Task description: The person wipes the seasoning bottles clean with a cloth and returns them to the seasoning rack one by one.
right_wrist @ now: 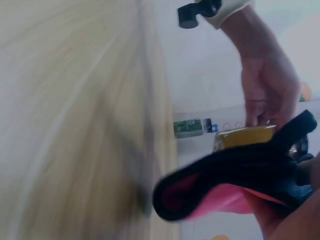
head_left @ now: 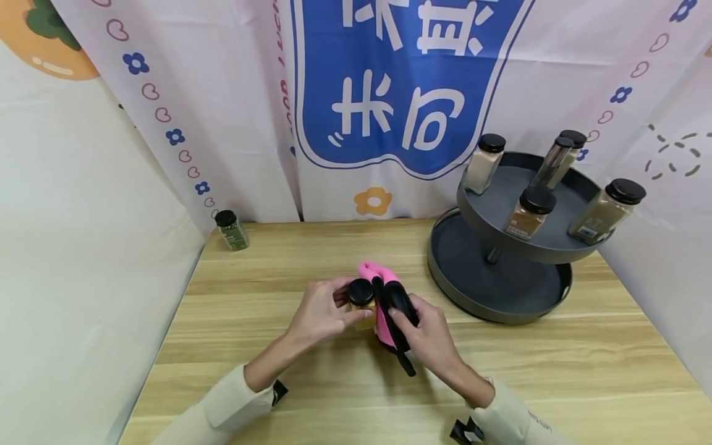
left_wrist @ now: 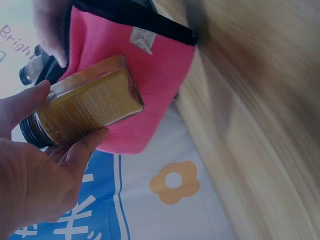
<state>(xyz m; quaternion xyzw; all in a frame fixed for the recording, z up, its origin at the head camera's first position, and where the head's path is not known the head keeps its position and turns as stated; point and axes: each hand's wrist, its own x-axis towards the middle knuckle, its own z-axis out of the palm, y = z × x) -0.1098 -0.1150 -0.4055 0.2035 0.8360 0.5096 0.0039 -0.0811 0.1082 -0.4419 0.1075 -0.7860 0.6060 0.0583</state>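
Observation:
My left hand [head_left: 317, 312] grips a glass spice jar [left_wrist: 90, 102] of yellow-brown powder by its black-lidded end, thumb on one side and fingers on the other. Held up over the table, the jar lies against or just in front of a pink cloth piece with black edging [left_wrist: 165, 65], which carries a small white tag. My right hand [head_left: 431, 337] pinches that cloth at its black trim, the thumb showing on top. In the right wrist view the cloth's black edge [right_wrist: 225, 165] hides part of the jar and of the right fingers.
A two-tier dark turntable rack [head_left: 500, 303] stands at the back right, with several black-lidded spice jars on its upper tier. One jar of green herbs [head_left: 233, 236] stands at the table's back left corner. A printed curtain [head_left: 250, 154] hangs behind the wooden table [head_left: 250, 266].

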